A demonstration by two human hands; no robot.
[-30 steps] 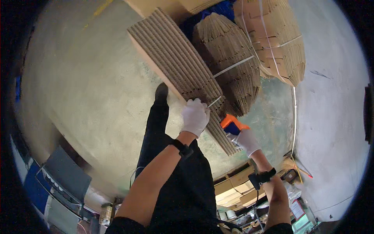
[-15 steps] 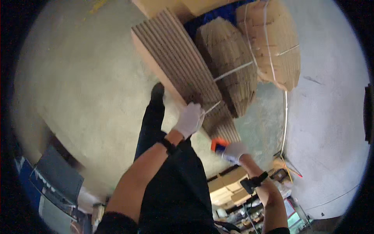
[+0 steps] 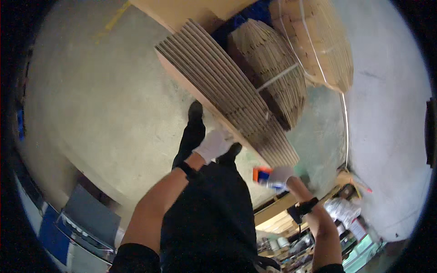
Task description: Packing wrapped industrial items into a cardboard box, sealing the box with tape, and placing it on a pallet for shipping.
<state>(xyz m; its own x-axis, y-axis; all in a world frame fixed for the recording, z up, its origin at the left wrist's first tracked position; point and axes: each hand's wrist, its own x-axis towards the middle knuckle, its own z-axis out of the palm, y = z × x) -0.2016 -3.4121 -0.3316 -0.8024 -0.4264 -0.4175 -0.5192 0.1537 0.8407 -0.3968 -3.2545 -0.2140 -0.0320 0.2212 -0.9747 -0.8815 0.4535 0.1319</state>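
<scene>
My left hand [image 3: 213,145], in a white glove, is beside the near long edge of a stack of flattened cardboard boxes [image 3: 218,86]. Its fingers are smeared by motion, so whether they hold anything cannot be made out. In its white glove, my right hand [image 3: 281,175] grips an orange and blue handheld tool [image 3: 262,175] just off the stack's near right end. The tool's exact kind is not clear. The stack stands on edge, its corrugated layers facing up. A small pale scrap [image 3: 267,115] shows on its top.
Behind the stack stand a second cardboard bundle [image 3: 268,63] with a white strap and a third strapped bundle [image 3: 318,41]. A pale wall [image 3: 387,91] rises at right. A grey bin-like object [image 3: 93,214] is at lower left, and cluttered shelves [image 3: 284,248] at lower right.
My left hand has drawn back left from the stack's top, where it was at a white strap; that strap no longer crosses the near stack. My right hand still grips the tool.
</scene>
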